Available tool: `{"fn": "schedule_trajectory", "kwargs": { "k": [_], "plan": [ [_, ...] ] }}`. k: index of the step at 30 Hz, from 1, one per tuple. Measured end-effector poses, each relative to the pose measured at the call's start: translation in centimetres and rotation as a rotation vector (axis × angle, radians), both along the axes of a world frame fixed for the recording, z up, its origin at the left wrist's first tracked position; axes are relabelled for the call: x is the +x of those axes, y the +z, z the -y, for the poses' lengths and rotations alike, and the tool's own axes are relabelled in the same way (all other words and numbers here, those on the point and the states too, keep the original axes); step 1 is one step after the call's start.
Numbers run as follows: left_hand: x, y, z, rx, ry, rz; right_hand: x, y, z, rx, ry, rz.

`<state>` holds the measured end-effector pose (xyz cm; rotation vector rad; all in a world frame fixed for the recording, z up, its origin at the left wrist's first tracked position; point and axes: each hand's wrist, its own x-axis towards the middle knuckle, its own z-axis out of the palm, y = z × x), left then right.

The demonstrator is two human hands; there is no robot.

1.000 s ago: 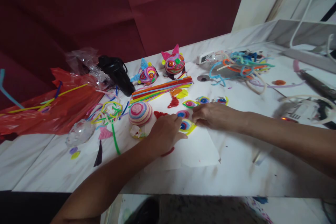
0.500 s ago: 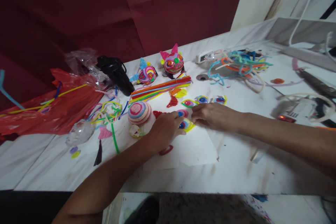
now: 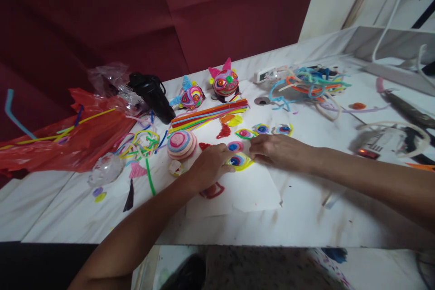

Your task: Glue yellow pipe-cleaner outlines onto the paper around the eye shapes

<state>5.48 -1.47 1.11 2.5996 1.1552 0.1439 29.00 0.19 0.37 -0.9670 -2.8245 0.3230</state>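
Note:
Over a sheet of white paper [image 3: 253, 192], my left hand [image 3: 211, 166] has its bent fingers and thumb at the left end of a pipe-cleaner eye [image 3: 239, 161], blue in the middle with a yellow rim. The curled fingers of my right hand [image 3: 272, 149] close at its pointed right end; their tips are partly hidden. Just above lies a blue and pink oval [image 3: 235, 146]. More eye pieces, one green-rimmed [image 3: 244, 133], one blue [image 3: 261, 129], sit behind my right hand. A dark red loop [image 3: 215, 190] lies below my left hand, and a striped dome [image 3: 181, 144] stands to its left.
Behind lie a bundle of pipe cleaners [image 3: 209, 115] and two decorated animal heads [image 3: 224, 82]. A black bottle [image 3: 152, 97] and red plastic bag [image 3: 98, 133] are left. Tangled pipe cleaners [image 3: 316, 81], scissors-like dark tool [image 3: 409, 108] and white device [image 3: 382, 142] are right.
My left hand has drawn back slightly to the left, showing more of the pipe-cleaner eye and the blue and pink oval. My right hand stays almost in place. The view has shifted slightly.

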Motion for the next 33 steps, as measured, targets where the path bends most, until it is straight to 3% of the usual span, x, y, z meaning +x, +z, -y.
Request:
{"fn": "schedule_trajectory", "kwargs": {
  "k": [5, 13, 20, 33],
  "plan": [
    [0.0, -0.5, 0.0, -0.017, -0.01, 0.075, 0.1, 0.2, 0.3, -0.015, 0.003, 0.011],
    [0.8, 0.4, 0.8, -0.078, -0.011, 0.044, 0.5, 0.4, 1.0, -0.05, -0.006, 0.02],
    [1.3, 0.1, 1.0, -0.072, -0.028, 0.063, 0.6, 0.6, 1.1, -0.103, -0.015, 0.019],
    [1.8, 0.3, 1.0, -0.157, 0.117, 0.121, -1.8, 2.9, -1.2, -0.364, -0.169, 0.208]
  ]
}}
